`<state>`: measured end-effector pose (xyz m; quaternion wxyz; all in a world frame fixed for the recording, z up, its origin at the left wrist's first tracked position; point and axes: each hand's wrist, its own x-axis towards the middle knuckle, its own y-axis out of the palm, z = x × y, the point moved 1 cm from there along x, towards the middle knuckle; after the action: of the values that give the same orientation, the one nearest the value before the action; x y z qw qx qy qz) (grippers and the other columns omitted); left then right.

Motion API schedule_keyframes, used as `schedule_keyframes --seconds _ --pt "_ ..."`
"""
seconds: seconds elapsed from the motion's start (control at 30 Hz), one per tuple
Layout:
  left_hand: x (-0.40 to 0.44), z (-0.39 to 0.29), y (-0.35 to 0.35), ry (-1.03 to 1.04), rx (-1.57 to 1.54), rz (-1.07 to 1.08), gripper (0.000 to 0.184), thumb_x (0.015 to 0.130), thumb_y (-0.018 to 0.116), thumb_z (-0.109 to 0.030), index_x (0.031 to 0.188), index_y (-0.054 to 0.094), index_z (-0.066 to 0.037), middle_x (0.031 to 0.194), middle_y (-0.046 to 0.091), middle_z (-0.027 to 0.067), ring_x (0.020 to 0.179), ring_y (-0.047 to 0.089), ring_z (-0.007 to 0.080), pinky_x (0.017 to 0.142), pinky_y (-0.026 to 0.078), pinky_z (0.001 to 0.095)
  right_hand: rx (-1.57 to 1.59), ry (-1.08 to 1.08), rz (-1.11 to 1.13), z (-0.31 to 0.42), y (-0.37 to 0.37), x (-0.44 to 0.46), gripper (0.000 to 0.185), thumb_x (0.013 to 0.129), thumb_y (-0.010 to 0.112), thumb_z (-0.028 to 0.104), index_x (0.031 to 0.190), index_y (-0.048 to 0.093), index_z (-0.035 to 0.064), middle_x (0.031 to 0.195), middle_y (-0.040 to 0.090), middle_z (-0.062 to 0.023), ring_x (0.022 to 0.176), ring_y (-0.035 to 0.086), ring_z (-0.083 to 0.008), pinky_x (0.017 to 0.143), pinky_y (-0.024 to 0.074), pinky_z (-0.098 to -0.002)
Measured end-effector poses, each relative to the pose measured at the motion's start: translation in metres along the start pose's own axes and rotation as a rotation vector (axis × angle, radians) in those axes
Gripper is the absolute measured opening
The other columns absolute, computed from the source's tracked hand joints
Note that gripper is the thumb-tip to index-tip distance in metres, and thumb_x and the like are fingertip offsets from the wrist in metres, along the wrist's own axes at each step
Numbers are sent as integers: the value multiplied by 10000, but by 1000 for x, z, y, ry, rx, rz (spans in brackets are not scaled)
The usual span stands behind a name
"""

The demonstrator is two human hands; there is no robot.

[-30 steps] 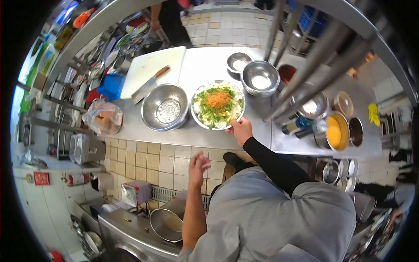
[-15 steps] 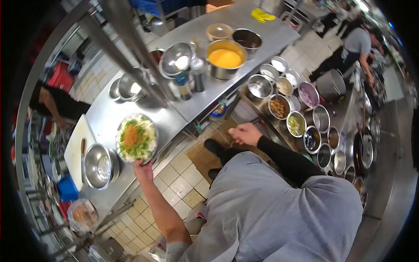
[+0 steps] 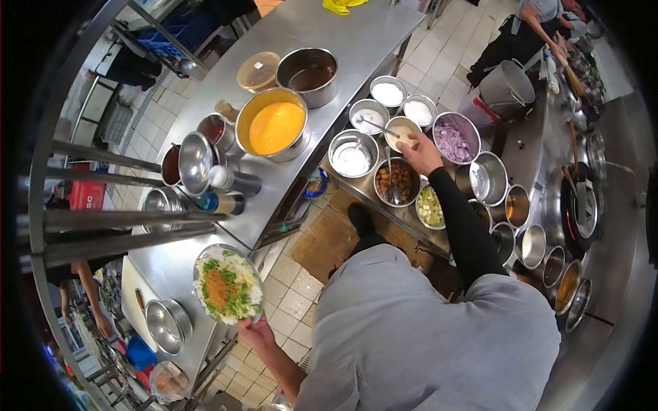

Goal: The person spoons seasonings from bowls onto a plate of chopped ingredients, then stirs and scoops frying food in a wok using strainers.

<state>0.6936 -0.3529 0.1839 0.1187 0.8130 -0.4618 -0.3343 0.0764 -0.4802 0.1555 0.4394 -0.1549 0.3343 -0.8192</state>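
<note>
My left hand (image 3: 257, 333) grips the near rim of a metal bowl (image 3: 259, 288). Heaped in it are white pieces, chopped greens (image 3: 240, 274) and an orange shredded or powdery topping (image 3: 223, 288). The bowl is tilted at the edge of the left counter. My right hand (image 3: 423, 153) reaches over the right-hand containers, fingers bent together at the rim of a pot of beige powder (image 3: 403, 128); what they hold, if anything, is hidden. A spoon (image 3: 375, 126) leans in that pot. Another spoon (image 3: 391, 171) stands in a pot of brown chunks (image 3: 404, 179) just below my fingers.
The left steel counter (image 3: 164, 264) carries stacked bowls (image 3: 166, 325), a cutting board (image 3: 140, 308) with a knife, and a pot of yellow liquid (image 3: 274, 130). Metal posts (image 3: 130, 220) cross it. Chopped purple onion (image 3: 454, 140) stands at right. A co-worker (image 3: 514, 41) works further along.
My right hand has moved forward from in front of my body to the beige powder pot. The view has turned, and the bowl in my left hand now tilts toward me.
</note>
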Motion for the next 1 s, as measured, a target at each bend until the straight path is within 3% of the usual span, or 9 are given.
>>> schedule_keyframes --seconds 0.07,0.17,0.27,0.4,0.53,0.57,0.77,1.0 --pt "-14 16 20 -53 15 48 765 665 553 -95 1419 434 -47 1385 537 137 1268 536 344 1061 458 515 206 122 73 -7 14 25 533 829 782 328 1150 618 -65 766 681 -98 658 646 -135 592 509 -280" --pt "-37 36 76 -144 27 72 762 648 575 -106 1399 460 -43 1376 549 126 1268 536 333 1062 452 501 351 118 99 2 20 41 442 849 769 239 1149 627 -53 790 693 -82 670 644 -109 577 502 -250" --pt "-48 52 139 -195 45 134 748 656 588 -115 1391 473 -45 1382 549 115 1279 530 319 1085 428 491 656 141 -3 14 33 62 309 855 743 137 1092 652 -38 794 698 -78 663 652 -118 615 525 -262" --pt "-41 75 189 -245 119 214 714 657 580 -106 1358 494 -4 1342 579 123 1258 541 304 1102 404 462 742 170 23 19 48 86 260 947 630 190 1054 657 -46 856 737 -103 709 691 -133 644 534 -269" --pt "-19 93 205 -316 172 293 662 656 555 -34 1315 508 18 1264 607 118 1187 582 288 1053 444 427 365 -70 -25 10 32 96 283 961 587 222 1046 672 -34 865 754 -105 732 711 -154 706 555 -292" --pt "-15 96 207 -323 213 332 645 683 548 -58 1323 516 8 1295 605 124 1207 571 300 1095 399 437 381 -48 13 5 33 100 290 960 577 230 1050 679 -26 866 757 -97 741 718 -160 721 560 -302" --pt "-16 109 261 -289 281 381 699 689 531 -18 1384 460 -4 1310 578 116 1235 545 297 1076 420 442 631 109 163 -3 42 106 252 965 580 178 1050 667 -43 857 749 -120 685 703 -159 659 560 -297" --pt "-1 120 260 -331 291 392 678 705 526 8 1379 453 2 1309 575 115 1197 574 295 1052 447 451 989 345 243 -17 23 104 219 978 595 152 1083 632 -37 905 733 -129 693 686 -148 568 511 -251"
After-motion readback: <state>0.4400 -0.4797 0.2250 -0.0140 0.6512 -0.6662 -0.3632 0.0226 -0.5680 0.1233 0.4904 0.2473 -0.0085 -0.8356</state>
